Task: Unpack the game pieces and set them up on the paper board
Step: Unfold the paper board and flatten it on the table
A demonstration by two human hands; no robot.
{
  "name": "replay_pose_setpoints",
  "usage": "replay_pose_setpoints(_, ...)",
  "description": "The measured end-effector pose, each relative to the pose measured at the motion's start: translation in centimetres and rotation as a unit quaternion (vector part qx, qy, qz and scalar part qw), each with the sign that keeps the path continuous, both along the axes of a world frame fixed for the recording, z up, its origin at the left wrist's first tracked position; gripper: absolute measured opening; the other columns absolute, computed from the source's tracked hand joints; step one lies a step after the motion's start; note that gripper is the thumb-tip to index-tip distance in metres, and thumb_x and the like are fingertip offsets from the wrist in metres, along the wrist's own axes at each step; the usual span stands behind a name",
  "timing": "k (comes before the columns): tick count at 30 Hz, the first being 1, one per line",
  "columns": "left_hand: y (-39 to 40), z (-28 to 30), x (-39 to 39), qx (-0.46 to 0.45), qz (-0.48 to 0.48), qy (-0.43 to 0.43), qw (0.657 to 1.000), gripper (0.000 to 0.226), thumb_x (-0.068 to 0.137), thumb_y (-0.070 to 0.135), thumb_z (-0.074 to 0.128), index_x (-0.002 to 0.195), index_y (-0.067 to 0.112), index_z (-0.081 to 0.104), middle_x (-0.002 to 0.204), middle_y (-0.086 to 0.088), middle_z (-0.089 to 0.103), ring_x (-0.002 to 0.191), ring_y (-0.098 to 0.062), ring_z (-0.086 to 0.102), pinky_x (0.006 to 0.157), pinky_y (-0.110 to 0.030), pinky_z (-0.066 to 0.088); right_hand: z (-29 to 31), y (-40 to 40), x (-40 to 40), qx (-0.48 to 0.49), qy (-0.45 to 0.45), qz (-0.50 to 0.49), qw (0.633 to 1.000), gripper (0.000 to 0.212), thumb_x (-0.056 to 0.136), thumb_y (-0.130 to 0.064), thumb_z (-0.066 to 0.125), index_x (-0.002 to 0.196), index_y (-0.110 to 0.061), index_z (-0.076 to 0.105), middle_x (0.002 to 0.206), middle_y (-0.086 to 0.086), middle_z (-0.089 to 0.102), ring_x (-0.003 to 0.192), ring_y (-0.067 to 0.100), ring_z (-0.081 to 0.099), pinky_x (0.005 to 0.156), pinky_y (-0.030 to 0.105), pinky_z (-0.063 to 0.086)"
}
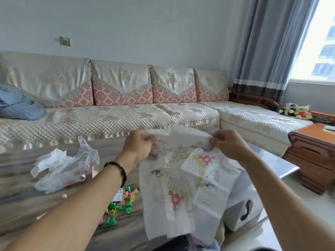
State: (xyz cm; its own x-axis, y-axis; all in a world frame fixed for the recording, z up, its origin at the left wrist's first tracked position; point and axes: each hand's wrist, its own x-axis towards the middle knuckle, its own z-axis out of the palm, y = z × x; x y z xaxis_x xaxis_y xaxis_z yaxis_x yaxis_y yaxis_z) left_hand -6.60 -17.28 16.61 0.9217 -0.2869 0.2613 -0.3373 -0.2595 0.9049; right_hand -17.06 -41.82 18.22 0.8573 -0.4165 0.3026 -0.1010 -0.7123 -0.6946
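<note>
hands (183, 144) holding paper board (183, 185), writing illegible

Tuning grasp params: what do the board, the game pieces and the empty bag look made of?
Board: thin paper, matte, creased along folds, semi-translucent, hanging limp from both hands.
Game pieces: likely moulded plastic, bright green, yellow and pink cones, slightly glossy.
Bag: thin clear plastic film, crumpled, shiny.

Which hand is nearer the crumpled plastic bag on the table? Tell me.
Left. The left hand grips the paper board's top edge just right of the plastic bag; the right hand grips the far corner, farther right.
</note>
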Motion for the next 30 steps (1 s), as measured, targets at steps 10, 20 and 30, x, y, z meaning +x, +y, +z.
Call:
replay_pose_setpoints(10, -1.0, -3.9, 2.0, 0.031, 0.008, 0.055, 0.998, 0.019, 0.091, 0.025, 0.063, 0.092, 0.007, 0.065, 0.085, -0.003, 0.071, 0.072, -0.013, 0.068, 0.063, -0.026, 0.054, 2.0, -1.5, 7.4, -0.258, 0.037, -0.095, 0.961, 0.017, 0.088, -0.008, 0.05, 0.082, -0.009, 0.066, 0.084, 0.007, 0.07, 0.078, 0.021, 0.061, 0.104, 0.059, 0.029)
replay_pose_setpoints(20, -1.4, -14.8, 10.4, 0.182, 0.034, 0.104, 0.977, 0.023, 0.079, 0.039, 0.072, 0.078, 0.015, 0.07, 0.078, -0.001, 0.072, 0.072, -0.019, 0.069, 0.071, -0.042, 0.059, -11.5, -3.6, 19.0, -0.283, 0.125, -0.048, 0.95, 0.018, 0.089, -0.01, 0.05, 0.081, -0.016, 0.065, 0.081, -0.002, 0.071, 0.069, 0.013, 0.06, 0.102, 0.051, 0.03)
replay_pose_setpoints(30, -2.5, -19.8, 18.5, 0.402, 0.148, -0.023, 0.903, 0.035, 0.085, 0.04, 0.058, 0.062, 0.02, 0.04, 0.066, 0.006, 0.05, 0.07, -0.02, 0.053, 0.077, -0.033, 0.033, -20.3, -3.1, 30.1, -0.324, 0.18, 0.009, 0.929, 0.015, 0.091, -0.013, 0.052, 0.092, -0.018, 0.066, 0.105, -0.001, 0.065, 0.108, 0.019, 0.055, 0.11, 0.055, 0.019)
